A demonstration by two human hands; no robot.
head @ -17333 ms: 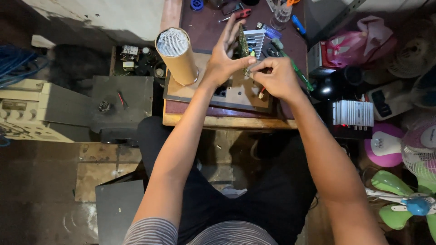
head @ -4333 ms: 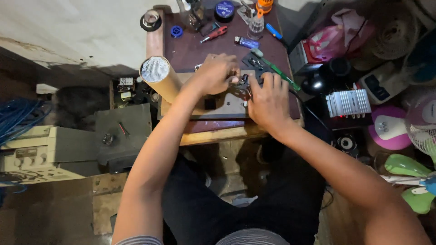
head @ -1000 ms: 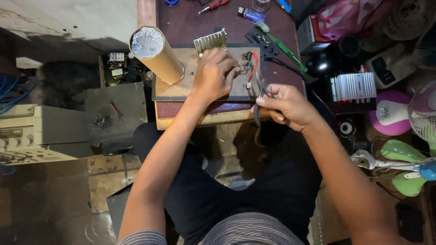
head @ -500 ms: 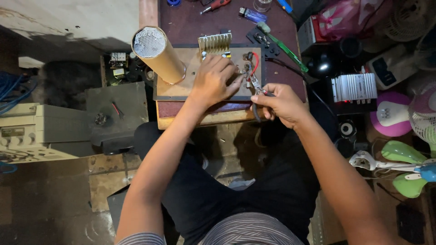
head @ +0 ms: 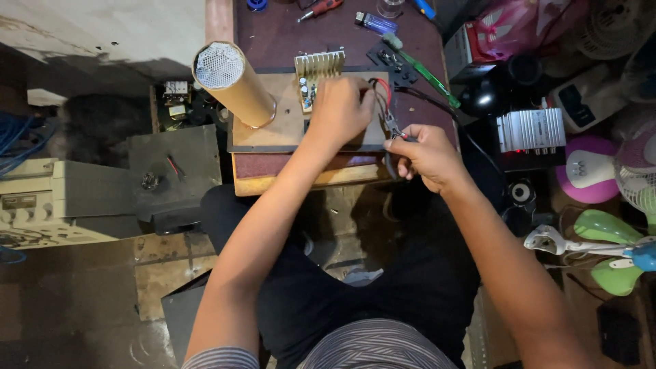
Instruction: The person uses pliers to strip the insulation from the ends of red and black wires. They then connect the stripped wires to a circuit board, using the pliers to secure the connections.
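Observation:
My left hand (head: 345, 108) rests on a small circuit board (head: 307, 90) with a gold finned heat sink (head: 319, 64), pressing it onto a flat brown board (head: 283, 130) on the low table. My right hand (head: 427, 154) holds small pliers (head: 391, 123) by the handles. The jaws point up toward red and black wires (head: 383, 89) coming off the circuit board, just right of my left hand's fingers.
A tan cardboard tube (head: 236, 85) with a mesh top stands on the brown board's left. A screwdriver (head: 321, 8), a lighter (head: 374, 23) and a green strip (head: 427, 72) lie on the dark red table (head: 273, 34). A finned amplifier (head: 531, 130) and fans (head: 615, 253) crowd the right; metal boxes (head: 171, 171) sit left.
My right hand has come up from below the table edge toward the wires with the pliers. My left hand stays on the circuit board.

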